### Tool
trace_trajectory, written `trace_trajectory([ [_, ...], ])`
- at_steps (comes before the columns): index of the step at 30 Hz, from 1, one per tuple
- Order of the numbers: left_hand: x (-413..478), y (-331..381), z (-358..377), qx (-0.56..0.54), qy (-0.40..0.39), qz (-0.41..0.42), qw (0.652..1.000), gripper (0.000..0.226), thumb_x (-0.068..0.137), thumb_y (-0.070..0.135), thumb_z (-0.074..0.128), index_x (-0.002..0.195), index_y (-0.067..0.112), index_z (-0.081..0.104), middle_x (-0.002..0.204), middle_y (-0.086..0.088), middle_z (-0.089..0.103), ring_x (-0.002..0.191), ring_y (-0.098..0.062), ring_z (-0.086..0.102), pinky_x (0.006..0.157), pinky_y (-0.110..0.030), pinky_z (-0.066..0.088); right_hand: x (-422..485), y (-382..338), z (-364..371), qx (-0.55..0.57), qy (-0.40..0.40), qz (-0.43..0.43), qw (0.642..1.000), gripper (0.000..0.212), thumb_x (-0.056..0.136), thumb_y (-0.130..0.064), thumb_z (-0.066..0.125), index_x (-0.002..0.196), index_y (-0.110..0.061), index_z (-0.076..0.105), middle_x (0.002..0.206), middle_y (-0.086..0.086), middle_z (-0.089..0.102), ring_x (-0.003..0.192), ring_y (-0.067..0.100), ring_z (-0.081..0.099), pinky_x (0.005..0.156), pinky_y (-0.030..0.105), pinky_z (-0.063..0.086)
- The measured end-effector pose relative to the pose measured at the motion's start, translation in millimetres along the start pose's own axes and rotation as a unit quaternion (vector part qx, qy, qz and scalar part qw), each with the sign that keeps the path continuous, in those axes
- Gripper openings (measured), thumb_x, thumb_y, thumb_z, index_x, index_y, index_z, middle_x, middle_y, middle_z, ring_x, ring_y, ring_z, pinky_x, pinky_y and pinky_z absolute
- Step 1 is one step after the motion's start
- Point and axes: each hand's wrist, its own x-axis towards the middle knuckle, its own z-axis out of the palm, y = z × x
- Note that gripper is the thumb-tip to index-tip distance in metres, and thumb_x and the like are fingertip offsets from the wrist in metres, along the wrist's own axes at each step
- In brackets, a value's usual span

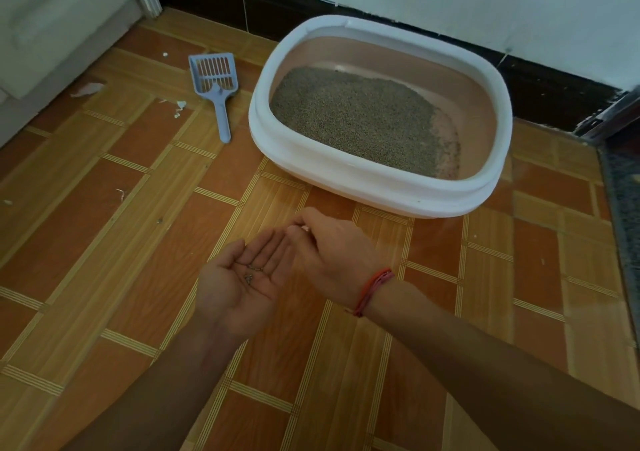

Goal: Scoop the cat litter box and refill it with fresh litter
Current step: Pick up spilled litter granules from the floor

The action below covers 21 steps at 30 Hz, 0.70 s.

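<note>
Grey granules [252, 272] on released left grip [235, 287], right grip [332, 253] unclear, oval litter box [346, 170].

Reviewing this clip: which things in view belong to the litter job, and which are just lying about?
Job: litter box, grey litter inside it, blue scoop on the floor beside it, a few pellets on the palm of the left hand, right hand over its fingertips.
Lying about: white scraps on the floor, dark rug at right edge, white door.

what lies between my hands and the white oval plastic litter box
Only a bare strip of orange wood-pattern floor, as the head view shows; the blue slotted plastic scoop lies off to the side.
</note>
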Motion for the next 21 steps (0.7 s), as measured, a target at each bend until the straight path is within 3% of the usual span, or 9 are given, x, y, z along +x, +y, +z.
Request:
trace_trajectory([
  [7,-9,11,16,-0.019,-0.008,0.012,1.000,0.052,0.101,0.023,0.037,0.089,-0.008,0.077,0.115,-0.022,0.070,0.105,-0.034,0.070,0.089,-0.048,0.055,4,17,-18,-0.018,0.040,0.038,0.998,0.020,0.096,-0.044,0.040,0.100,-0.032,0.056,0.086,-0.014,0.057,0.078,0.007,0.055,0.073,0.036,0.051],
  [15,-16,15,43,-0.030,-0.007,0.020,0.999,0.053,0.102,0.023,0.036,0.087,-0.008,0.077,0.113,-0.021,0.071,0.104,-0.034,0.070,0.089,-0.048,0.054,7,19,-42,-0.083,0.028,0.059,0.994,0.039,0.093,-0.051,0.041,0.122,-0.028,0.054,0.105,-0.005,0.051,0.095,0.013,0.052,0.084,0.032,0.048],
  [21,-44,37,93,-0.030,0.002,0.029,0.999,0.054,0.103,0.024,0.034,0.090,-0.009,0.076,0.112,-0.022,0.071,0.101,-0.034,0.071,0.087,-0.049,0.056,10,-6,-82,-0.155,0.012,0.072,0.985,0.049,0.095,-0.051,0.038,0.137,-0.028,0.043,0.117,0.001,0.051,0.103,0.018,0.047,0.088,0.037,0.045],
])
